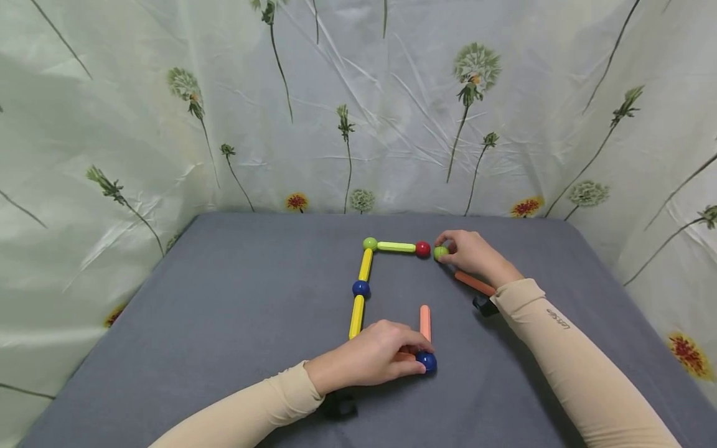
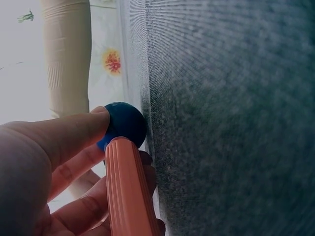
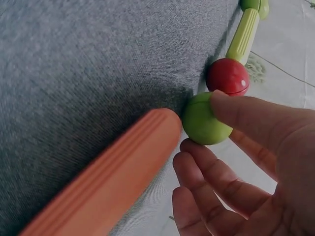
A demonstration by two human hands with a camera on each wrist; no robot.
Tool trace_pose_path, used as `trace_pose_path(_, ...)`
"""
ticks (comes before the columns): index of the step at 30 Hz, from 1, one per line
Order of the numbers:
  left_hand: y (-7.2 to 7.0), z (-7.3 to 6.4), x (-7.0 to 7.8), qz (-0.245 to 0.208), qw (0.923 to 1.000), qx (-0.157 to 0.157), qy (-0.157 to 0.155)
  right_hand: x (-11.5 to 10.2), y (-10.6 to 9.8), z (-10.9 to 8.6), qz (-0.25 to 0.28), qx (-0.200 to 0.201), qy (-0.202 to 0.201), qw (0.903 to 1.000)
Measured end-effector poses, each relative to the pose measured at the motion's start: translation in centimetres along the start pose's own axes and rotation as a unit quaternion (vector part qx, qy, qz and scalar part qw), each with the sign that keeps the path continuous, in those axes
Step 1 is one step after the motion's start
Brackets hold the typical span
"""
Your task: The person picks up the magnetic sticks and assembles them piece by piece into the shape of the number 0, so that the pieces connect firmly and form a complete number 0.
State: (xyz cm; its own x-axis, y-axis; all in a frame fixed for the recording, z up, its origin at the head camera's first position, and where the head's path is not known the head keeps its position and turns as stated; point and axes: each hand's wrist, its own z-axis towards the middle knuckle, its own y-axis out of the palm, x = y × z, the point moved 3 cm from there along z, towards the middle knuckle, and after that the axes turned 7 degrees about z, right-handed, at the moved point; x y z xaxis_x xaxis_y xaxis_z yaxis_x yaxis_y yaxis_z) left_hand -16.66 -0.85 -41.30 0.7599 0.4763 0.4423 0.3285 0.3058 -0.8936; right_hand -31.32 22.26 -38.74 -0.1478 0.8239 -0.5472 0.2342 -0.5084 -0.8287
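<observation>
My right hand (image 1: pixel 473 254) pinches a green ball (image 3: pixel 204 120) between thumb and fingers. A narrow gap parts this ball from a red ball (image 1: pixel 422 249) on the end of a light green rod (image 1: pixel 396 247). Below my right hand lies an orange rod (image 1: pixel 473 283), its tip close to the green ball. Nearer the front, my left hand (image 1: pixel 372 354) grips a blue ball (image 2: pixel 125 125) with its thumb and fingers. An orange rod (image 2: pixel 128 191) meets that ball and is partly covered by the hand. A salmon rod (image 1: pixel 426 320) points away from the same ball.
Another green ball (image 1: pixel 370 244) joins the light green rod to a yellow rod (image 1: pixel 365 266). A second blue ball (image 1: pixel 361 288) links it to another yellow rod (image 1: pixel 356 316), whose near end my left hand hides. Everything lies on a grey cloth surface (image 1: pixel 252 298) before a flowered curtain (image 1: pixel 392 155).
</observation>
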Motion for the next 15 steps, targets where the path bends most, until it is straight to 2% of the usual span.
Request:
trace_pose_path(10, -0.2, -0.2, -0.2, -0.003, 1.0000, 0.002, 0.008, -1.1, -0.6, -1.2, 0.027, -0.009, -0.011, 0.9995)
trace_pose_path(15, -0.1, -0.2, -0.1, -0.007, 1.0000, -0.002, 0.003, -1.4, -0.6, -1.6, 0.034, -0.020, -0.019, 0.9990)
